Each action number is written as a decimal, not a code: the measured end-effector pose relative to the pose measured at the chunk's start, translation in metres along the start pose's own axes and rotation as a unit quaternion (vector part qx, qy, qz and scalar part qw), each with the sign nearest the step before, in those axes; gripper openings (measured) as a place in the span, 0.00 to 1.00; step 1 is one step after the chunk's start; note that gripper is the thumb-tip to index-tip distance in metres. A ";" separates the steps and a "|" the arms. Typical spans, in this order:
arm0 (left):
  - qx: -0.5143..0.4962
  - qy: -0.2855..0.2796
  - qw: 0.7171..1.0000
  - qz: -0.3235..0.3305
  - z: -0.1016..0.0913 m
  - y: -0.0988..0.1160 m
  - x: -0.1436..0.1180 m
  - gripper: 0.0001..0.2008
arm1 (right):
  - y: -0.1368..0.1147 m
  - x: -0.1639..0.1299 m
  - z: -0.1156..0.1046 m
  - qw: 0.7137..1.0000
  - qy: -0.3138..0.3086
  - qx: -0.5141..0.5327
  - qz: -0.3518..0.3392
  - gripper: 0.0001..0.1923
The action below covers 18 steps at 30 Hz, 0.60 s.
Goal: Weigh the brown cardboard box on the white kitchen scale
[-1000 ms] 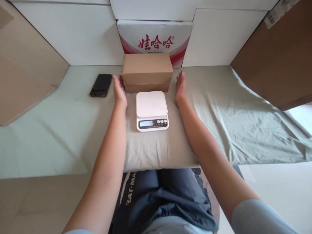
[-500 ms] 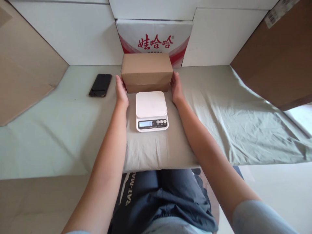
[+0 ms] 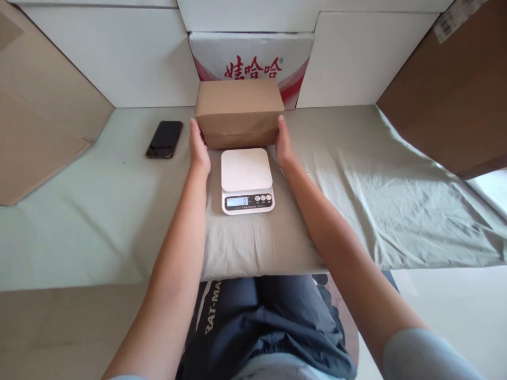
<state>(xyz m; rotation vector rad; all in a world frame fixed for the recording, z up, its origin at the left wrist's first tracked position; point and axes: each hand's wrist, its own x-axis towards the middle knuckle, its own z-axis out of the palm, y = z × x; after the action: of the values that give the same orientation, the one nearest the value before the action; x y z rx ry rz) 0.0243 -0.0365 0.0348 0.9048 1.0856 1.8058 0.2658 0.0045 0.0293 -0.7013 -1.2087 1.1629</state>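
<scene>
A plain brown cardboard box is held between my two hands, just behind a white kitchen scale. My left hand presses on the box's left side, and my right hand on its right side; most of the fingers are hidden along the box's sides. The box appears slightly raised off the cloth. The scale lies flat with nothing on its platform, and its lit display reads 0.
A black smartphone lies on the green cloth left of my left hand. A white and red printed carton stands behind the box. Large cardboard panels rise at the left and right.
The box has come up a little and looks nearer, with both hands now pressed against its sides. The scale and phone stay in place.
</scene>
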 end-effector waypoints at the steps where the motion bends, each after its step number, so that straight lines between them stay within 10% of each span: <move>1: 0.000 -0.009 1.000 0.009 0.001 0.004 -0.001 0.44 | -0.010 -0.003 0.004 0.999 0.021 -0.017 0.020 0.47; 6: 0.019 -0.052 0.998 0.041 0.010 0.041 -0.008 0.43 | -0.065 -0.016 0.018 0.993 0.029 -0.103 -0.042 0.54; 11: 0.019 -0.094 0.993 0.075 0.008 0.084 -0.061 0.42 | -0.105 -0.059 0.016 0.987 0.010 -0.100 -0.124 0.38; 18: 0.051 -0.097 0.986 0.123 -0.004 0.085 -0.147 0.41 | -0.111 -0.153 0.003 0.993 0.034 -0.082 -0.073 0.30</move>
<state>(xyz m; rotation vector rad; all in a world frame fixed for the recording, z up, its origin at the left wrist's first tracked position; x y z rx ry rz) 0.0564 -0.1950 0.0878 1.2967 0.9829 1.8252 0.3053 -0.1736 0.0792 -0.7563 -1.2862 0.9180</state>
